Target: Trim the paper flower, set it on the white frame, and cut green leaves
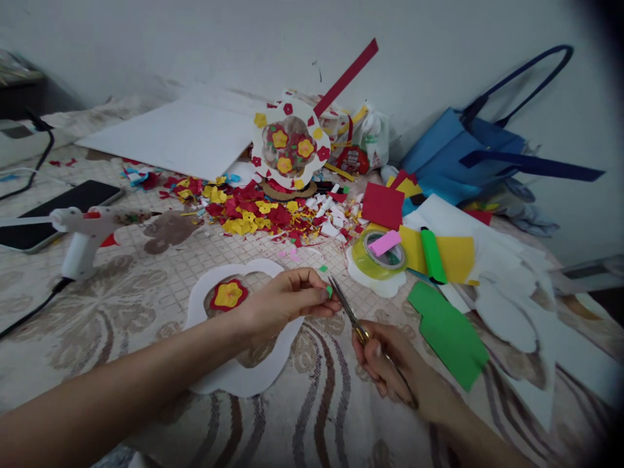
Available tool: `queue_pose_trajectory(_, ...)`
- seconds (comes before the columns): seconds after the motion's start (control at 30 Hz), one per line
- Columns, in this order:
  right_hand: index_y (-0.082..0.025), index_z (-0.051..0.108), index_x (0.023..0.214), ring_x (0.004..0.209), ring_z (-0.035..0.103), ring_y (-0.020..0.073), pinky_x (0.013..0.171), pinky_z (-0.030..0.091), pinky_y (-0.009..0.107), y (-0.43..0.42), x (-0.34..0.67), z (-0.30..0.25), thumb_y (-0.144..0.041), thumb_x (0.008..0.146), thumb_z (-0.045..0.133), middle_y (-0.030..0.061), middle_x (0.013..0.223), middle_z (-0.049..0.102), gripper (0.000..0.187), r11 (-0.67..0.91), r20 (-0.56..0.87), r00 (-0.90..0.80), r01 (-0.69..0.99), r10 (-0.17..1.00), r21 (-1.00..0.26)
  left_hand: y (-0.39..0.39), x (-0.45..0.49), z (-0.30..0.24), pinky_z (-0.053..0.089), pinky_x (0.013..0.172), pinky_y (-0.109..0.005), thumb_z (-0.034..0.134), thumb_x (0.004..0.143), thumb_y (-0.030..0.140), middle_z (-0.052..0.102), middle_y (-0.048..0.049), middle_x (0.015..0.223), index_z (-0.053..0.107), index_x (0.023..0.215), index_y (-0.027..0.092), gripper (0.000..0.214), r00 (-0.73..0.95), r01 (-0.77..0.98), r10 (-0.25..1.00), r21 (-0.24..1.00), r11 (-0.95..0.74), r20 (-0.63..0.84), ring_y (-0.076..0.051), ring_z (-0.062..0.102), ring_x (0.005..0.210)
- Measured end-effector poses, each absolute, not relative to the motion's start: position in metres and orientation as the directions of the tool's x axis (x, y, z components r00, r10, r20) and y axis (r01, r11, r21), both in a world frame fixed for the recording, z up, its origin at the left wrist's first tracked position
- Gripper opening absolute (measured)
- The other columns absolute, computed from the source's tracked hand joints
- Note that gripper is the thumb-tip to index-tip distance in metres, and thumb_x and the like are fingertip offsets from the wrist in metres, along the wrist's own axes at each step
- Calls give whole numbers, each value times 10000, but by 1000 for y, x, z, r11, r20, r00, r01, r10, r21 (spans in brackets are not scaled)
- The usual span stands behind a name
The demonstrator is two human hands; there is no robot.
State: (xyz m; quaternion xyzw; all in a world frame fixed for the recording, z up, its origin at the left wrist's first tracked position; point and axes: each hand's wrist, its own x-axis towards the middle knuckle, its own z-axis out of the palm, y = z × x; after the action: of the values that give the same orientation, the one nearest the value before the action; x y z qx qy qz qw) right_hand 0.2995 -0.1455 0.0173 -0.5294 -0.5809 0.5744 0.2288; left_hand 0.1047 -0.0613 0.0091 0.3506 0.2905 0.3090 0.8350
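Between the fingertips of my left hand [292, 296] is a small green foam piece [329, 292]. My right hand [390, 364] is wrapped around the handles of a pair of scissors [351, 313], whose blades point up and left beside the green piece. Under my left forearm lies a white scalloped foam ring [280, 364], partly hidden. A red and yellow foam flower [228, 296] rests inside its opening at the upper left. Another tiny green scrap [323, 268] lies on the tablecloth just beyond my fingers. To the right is a larger green foam sheet [451, 335].
A glue gun [82, 231] and a phone [92, 198] lie at the left. Behind are piled foam flowers and scraps [263, 211] and a decorated round frame [290, 172]. On the right are a tape roll [363, 260], a green marker [433, 255] and a blue bag [448, 146].
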Motion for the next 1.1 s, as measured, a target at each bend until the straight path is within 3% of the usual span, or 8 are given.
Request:
queue_pose_trajectory(0.3, -196, 384, 650, 415, 289, 66, 372, 235, 197, -146, 299, -2, -705, 797, 477, -65, 525, 337, 537, -254, -339, -284, 297, 897, -920, -66, 107, 8, 492, 734, -246, 702, 741, 233, 682, -32, 725, 526, 742, 137, 200, 586, -329, 764, 782, 529, -270, -103, 646, 687)
queue_pose_trajectory(0.6, -190, 405, 659, 411, 301, 65, 362, 230, 193, -146, 304, -8, -644, 858, 444, -60, 521, 346, 497, -187, -294, -301, 337, 907, -923, -67, 108, 7, 482, 746, -263, 714, 722, 252, 664, -18, 718, 525, 736, 147, 217, 564, -326, 778, 790, 518, -277, -105, 629, 687)
queue_pose_trajectory(1.1, -197, 389, 652, 401, 289, 65, 356, 218, 191, -145, 304, -8, -666, 840, 442, -66, 493, 328, 508, -180, -302, -285, 385, 910, -905, -66, 107, 5, 479, 739, -254, 714, 727, 275, 674, -23, 730, 527, 749, 148, 226, 572, -321, 780, 805, 499, -255, -101, 629, 690)
